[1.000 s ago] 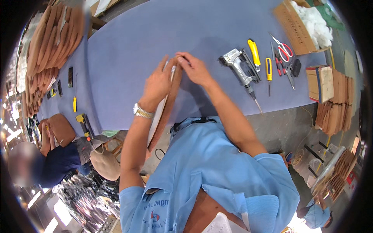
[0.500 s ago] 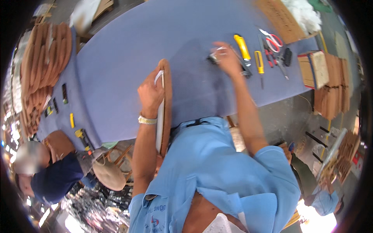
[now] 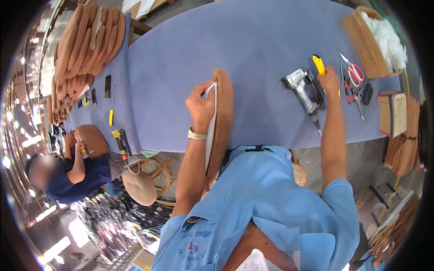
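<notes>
My left hand (image 3: 201,106) is closed on the edge of a brown upholstered seat pad (image 3: 224,104). The pad stands on its side at the table's near edge, its pale underside toward my left. At the right, my right hand (image 3: 330,83) has its fingers closed around the lower part of a yellow utility knife (image 3: 318,64). Partly hidden beneath that hand is a yellow-handled screwdriver (image 3: 339,93). Just left of it, a silver and black staple gun (image 3: 300,88) lies on the blue-covered table (image 3: 181,49).
Red-handled scissors (image 3: 355,74), pliers (image 3: 348,88) and a black object (image 3: 368,93) lie at the right. Beyond are a carton of white stuffing (image 3: 366,49) and a small box (image 3: 392,114). Brown pads (image 3: 88,40) are stacked far left, near a co-worker (image 3: 81,176).
My right hand has left the staple gun and moved right to the utility knife. The view has shifted; my left hand still grips the seat pad.
</notes>
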Action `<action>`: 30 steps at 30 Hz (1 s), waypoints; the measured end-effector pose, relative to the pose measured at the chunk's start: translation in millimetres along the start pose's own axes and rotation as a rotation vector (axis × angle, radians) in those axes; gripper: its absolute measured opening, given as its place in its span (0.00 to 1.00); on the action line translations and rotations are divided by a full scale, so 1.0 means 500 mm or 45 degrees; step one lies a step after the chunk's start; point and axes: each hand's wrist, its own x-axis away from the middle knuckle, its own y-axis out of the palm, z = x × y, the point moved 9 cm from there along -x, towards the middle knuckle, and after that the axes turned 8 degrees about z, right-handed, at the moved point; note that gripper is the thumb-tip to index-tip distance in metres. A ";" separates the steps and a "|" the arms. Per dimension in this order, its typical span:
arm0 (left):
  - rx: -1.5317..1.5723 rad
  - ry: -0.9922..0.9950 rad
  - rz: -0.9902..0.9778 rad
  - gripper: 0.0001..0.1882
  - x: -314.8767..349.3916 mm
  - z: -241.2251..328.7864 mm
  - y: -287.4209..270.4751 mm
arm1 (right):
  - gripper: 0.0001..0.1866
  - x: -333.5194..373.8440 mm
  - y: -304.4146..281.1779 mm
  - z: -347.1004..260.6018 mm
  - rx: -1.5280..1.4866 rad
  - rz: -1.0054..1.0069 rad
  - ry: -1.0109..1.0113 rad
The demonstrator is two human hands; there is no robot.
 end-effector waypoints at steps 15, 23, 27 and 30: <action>-0.045 -0.698 0.424 0.12 -0.110 -0.085 -0.044 | 0.17 0.257 -0.085 -0.548 -2.225 -0.527 -0.113; -0.019 -0.870 0.523 0.12 -0.109 -0.127 -0.058 | 0.27 0.328 -0.053 -0.720 -2.193 -0.825 -0.262; 0.028 -0.667 0.609 0.11 -0.093 -0.123 -0.051 | 0.22 0.370 -0.026 -0.753 -2.058 -0.793 -0.329; 0.068 -0.465 0.640 0.09 -0.087 -0.084 -0.042 | 0.17 0.377 -0.018 -0.769 -2.023 -0.711 -0.373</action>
